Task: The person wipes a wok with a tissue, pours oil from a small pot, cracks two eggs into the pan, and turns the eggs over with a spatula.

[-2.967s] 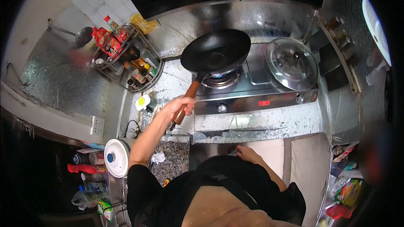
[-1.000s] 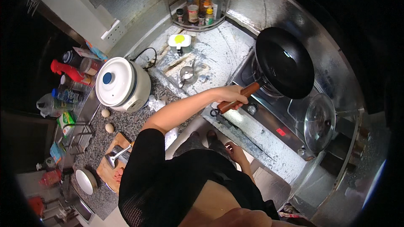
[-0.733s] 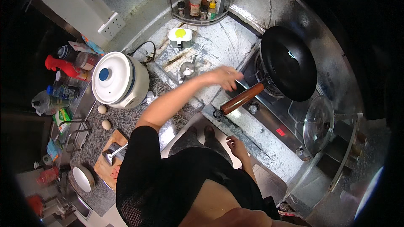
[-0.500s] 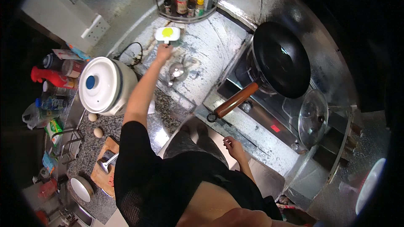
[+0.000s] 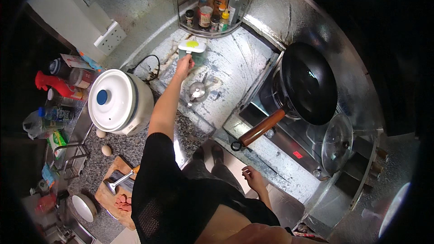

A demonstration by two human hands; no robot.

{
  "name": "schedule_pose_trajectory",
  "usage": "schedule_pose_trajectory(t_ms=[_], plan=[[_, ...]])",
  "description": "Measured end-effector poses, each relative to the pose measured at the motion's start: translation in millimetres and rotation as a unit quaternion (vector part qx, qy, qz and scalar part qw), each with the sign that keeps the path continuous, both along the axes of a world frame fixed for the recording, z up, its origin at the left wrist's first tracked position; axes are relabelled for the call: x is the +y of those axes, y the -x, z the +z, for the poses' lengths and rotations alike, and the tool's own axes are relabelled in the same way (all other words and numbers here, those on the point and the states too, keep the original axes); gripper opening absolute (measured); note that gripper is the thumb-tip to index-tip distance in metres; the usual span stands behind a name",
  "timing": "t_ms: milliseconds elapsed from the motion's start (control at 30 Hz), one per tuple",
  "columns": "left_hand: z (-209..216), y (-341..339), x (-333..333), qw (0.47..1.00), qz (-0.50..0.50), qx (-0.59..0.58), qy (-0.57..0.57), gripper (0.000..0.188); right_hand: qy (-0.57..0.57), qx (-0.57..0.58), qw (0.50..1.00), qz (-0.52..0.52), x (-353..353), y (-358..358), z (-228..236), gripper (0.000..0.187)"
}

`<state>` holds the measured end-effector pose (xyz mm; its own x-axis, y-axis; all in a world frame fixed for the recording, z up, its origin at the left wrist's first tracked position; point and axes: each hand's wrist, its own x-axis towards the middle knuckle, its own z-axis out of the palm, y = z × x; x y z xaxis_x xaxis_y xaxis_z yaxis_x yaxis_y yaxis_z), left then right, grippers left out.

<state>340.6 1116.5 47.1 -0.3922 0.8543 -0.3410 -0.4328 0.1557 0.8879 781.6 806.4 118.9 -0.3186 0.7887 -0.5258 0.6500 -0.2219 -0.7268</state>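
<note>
At the back of the white-marked metal counter (image 5: 233, 63), my left arm reaches forward. My left hand (image 5: 184, 66) is closed round the handle of a see-through container (image 5: 197, 46) with a white lid and a yellow-green patch on top. Just nearer than that hand, a small shiny metal dish or lid (image 5: 197, 90) lies on the counter. My right hand (image 5: 254, 178) hangs in front of the stove edge, its fingers loosely bent and somewhat apart, holding nothing. A black wok (image 5: 309, 83) with a wooden handle (image 5: 262, 129) sits on the stove to the right.
A white lidded pot (image 5: 113, 101) stands left of my arm, with an egg (image 5: 106, 150) by it. A cutting board (image 5: 104, 194) bears a cleaver-like tool and sliced meat. A bowl (image 5: 84, 208), a spice rack (image 5: 210, 31) and a glass lid (image 5: 337, 144) are also around.
The whole view has shifted, so things sit lower and further right. My left hand keeps its hold on the container, which is still near the rack. My right hand still hangs free.
</note>
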Motion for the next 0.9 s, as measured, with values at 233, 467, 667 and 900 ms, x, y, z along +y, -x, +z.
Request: schedule_pose_trajectory(t_ms=[233,467,667,900], plan=[[105.1,-31.1,-81.0,0.986,-0.112,0.094,-0.085,0.036,0.066,0.174,0.982,0.031,42.3,8.5,118.4,0.014],[177.6,-69.8,-211.2,0.945,-0.17,0.275,-0.056,0.032,-0.149,0.184,0.969,0.076,116.4,36.5,231.4,0.01],[180.9,-104.4,-276.8,0.946,-0.232,0.089,-0.209,0.043,-0.399,0.123,0.898,0.141,132.5,84.4,260.0,0.025],[158.9,-120.9,-302.5,0.947,-0.243,0.025,-0.209,0.051,-0.499,0.139,0.834,0.191,121.7,98.2,248.1,0.014]])
